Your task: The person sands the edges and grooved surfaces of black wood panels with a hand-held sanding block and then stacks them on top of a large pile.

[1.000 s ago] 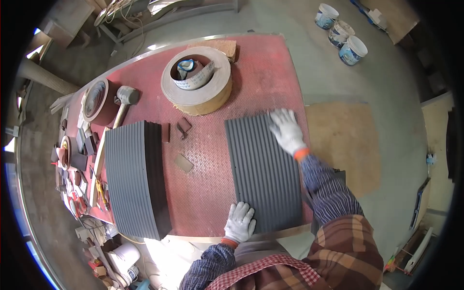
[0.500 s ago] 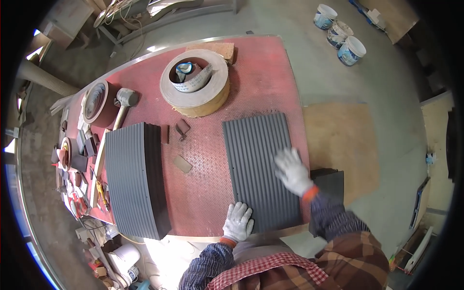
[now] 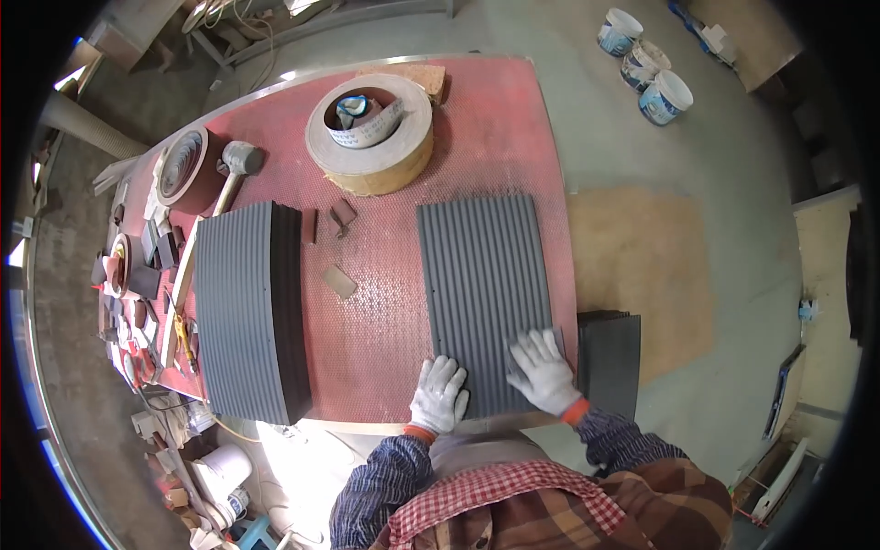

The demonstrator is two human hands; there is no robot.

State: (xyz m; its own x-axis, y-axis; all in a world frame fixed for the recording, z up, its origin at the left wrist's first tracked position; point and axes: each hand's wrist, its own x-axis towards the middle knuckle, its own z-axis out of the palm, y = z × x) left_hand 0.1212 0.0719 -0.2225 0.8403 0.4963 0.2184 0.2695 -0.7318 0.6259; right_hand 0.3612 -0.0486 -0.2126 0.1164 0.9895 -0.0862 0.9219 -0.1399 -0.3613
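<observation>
My right hand [image 3: 544,370] has drawn back beside my left hand [image 3: 440,394]; both flat, open, wiping ribbed panel [image 3: 484,293]; next pass needs even pressure

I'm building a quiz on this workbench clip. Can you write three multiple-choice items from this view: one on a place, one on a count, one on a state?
1. Where does the stack of grey ribbed panels lie?
A. On the person's left part of the red table
B. On the floor by the buckets
C. Inside the big tape roll

2. How many white buckets stand on the floor at upper right?
A. One
B. Three
C. Five

3. How do the gloved hands meet the single ribbed panel?
A. Both lift it off the table
B. Both rest flat on its near end
C. Neither touches it

Key: 1 A, the stack sits left of the single panel on the table. 2 B, three buckets cluster together. 3 B, the left hand and right hand lie spread, palms down, on the near end.
</observation>
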